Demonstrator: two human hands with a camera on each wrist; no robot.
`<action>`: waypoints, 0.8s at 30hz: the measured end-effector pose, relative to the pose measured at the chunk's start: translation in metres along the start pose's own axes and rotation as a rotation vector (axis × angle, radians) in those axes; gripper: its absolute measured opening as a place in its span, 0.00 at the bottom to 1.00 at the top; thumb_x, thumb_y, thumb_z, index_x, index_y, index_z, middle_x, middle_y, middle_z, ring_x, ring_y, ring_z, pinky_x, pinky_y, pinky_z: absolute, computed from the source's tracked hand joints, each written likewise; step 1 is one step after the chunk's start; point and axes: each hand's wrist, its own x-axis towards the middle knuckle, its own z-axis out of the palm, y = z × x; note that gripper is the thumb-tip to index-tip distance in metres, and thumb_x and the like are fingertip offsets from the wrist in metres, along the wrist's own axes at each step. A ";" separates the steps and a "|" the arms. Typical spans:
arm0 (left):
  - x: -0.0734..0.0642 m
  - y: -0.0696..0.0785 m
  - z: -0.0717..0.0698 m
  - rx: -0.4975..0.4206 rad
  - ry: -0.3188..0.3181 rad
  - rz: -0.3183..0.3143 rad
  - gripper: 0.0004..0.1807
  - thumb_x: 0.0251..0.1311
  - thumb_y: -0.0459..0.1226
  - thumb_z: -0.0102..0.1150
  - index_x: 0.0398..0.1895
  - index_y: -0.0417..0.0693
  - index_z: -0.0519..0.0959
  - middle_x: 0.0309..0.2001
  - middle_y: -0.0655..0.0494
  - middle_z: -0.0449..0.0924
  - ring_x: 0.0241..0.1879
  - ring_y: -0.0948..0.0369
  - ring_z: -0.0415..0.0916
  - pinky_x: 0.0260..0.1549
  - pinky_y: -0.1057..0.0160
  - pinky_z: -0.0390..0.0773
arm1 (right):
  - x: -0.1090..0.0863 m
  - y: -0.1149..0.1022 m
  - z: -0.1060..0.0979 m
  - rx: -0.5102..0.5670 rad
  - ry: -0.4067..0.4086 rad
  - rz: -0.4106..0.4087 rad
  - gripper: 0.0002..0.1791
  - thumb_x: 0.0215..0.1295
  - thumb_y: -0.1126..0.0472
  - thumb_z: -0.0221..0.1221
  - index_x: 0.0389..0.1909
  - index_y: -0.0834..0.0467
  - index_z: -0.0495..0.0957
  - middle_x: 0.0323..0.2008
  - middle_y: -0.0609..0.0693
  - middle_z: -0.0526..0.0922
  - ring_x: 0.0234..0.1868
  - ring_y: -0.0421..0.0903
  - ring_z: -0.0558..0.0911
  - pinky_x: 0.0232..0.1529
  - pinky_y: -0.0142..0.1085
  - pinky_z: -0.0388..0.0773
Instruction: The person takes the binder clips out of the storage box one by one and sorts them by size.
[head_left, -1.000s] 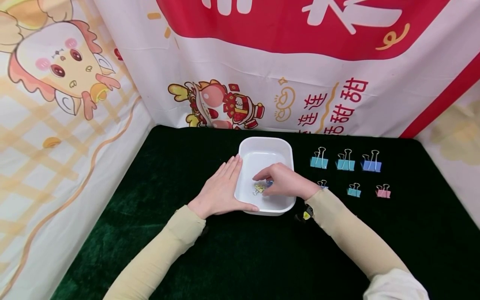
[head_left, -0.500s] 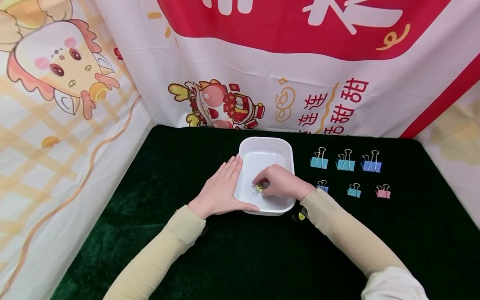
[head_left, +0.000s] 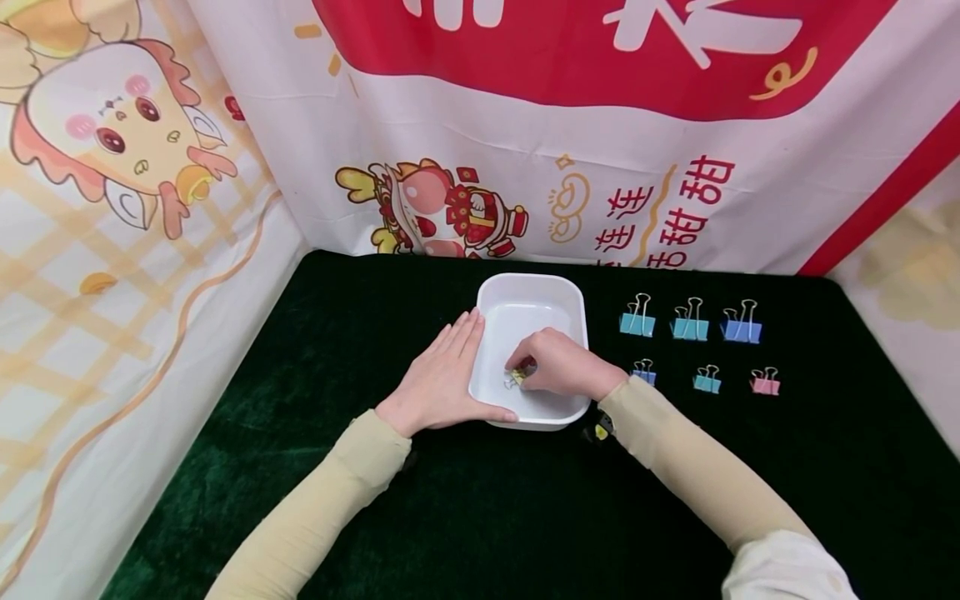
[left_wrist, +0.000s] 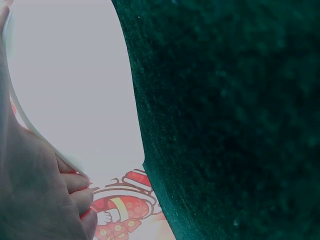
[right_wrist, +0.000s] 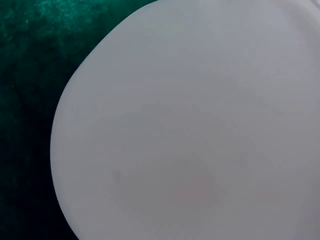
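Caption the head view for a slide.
Left hand against a white tray, right hand curled round a small yellow clip inside; six binder clips in two rows at right.

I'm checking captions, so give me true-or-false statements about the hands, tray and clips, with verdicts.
1. The left hand touches the white tray. True.
2. The right hand is in the tray, at a yellow clip. True.
3. Outside the tray, six clips form two rows. True.
4. The tray stands right of both rows. False: it stands left of them.
5. The far row is all yellow. False: its clips are all shades of blue.
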 end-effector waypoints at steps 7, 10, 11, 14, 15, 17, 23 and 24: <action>0.000 0.000 0.000 -0.004 0.003 -0.003 0.76 0.43 0.82 0.55 0.83 0.45 0.37 0.82 0.52 0.32 0.80 0.58 0.30 0.75 0.56 0.36 | -0.008 -0.005 -0.015 0.096 0.068 -0.002 0.16 0.57 0.67 0.74 0.47 0.58 0.89 0.42 0.45 0.88 0.45 0.41 0.85 0.49 0.38 0.83; 0.000 0.000 0.001 -0.002 0.001 -0.007 0.76 0.42 0.82 0.55 0.83 0.46 0.37 0.82 0.52 0.32 0.80 0.58 0.30 0.75 0.56 0.36 | -0.015 -0.007 -0.023 0.129 0.104 -0.002 0.16 0.58 0.67 0.74 0.49 0.59 0.88 0.43 0.47 0.88 0.45 0.44 0.86 0.49 0.41 0.84; 0.000 0.000 0.001 -0.001 0.000 -0.009 0.76 0.42 0.82 0.55 0.83 0.46 0.37 0.82 0.52 0.32 0.80 0.58 0.30 0.75 0.56 0.36 | -0.017 -0.007 -0.026 0.136 0.115 -0.003 0.17 0.58 0.67 0.74 0.49 0.60 0.88 0.43 0.47 0.88 0.45 0.45 0.86 0.49 0.42 0.84; 0.001 0.000 0.002 0.002 0.002 -0.012 0.76 0.42 0.82 0.55 0.83 0.46 0.37 0.82 0.52 0.31 0.80 0.58 0.30 0.75 0.56 0.36 | -0.024 -0.007 -0.034 0.152 0.152 -0.011 0.17 0.58 0.66 0.74 0.49 0.60 0.88 0.43 0.47 0.87 0.45 0.47 0.86 0.50 0.46 0.84; 0.001 0.000 0.002 0.005 0.003 -0.013 0.76 0.42 0.82 0.55 0.83 0.46 0.37 0.82 0.52 0.32 0.80 0.58 0.30 0.75 0.56 0.36 | -0.027 -0.006 -0.036 0.153 0.163 -0.014 0.17 0.58 0.66 0.74 0.49 0.60 0.88 0.43 0.47 0.87 0.46 0.48 0.86 0.50 0.47 0.84; 0.001 0.000 0.002 0.007 0.005 -0.015 0.77 0.41 0.83 0.54 0.83 0.45 0.37 0.82 0.52 0.32 0.80 0.58 0.30 0.75 0.56 0.36 | -0.032 -0.005 -0.040 0.156 0.185 -0.016 0.17 0.58 0.66 0.74 0.49 0.60 0.88 0.43 0.47 0.87 0.46 0.48 0.86 0.50 0.47 0.83; 0.000 0.001 0.001 0.008 0.002 -0.008 0.78 0.39 0.86 0.48 0.83 0.45 0.37 0.82 0.52 0.32 0.80 0.58 0.30 0.75 0.57 0.36 | -0.049 -0.001 -0.050 0.170 0.257 0.036 0.16 0.59 0.66 0.74 0.49 0.60 0.87 0.45 0.48 0.86 0.47 0.48 0.85 0.51 0.46 0.83; 0.000 0.001 0.000 0.008 0.001 -0.007 0.78 0.38 0.86 0.47 0.83 0.45 0.37 0.82 0.52 0.32 0.80 0.58 0.30 0.75 0.57 0.36 | -0.052 -0.001 -0.052 0.177 0.268 0.048 0.17 0.59 0.67 0.74 0.50 0.60 0.87 0.45 0.48 0.86 0.47 0.49 0.85 0.51 0.46 0.83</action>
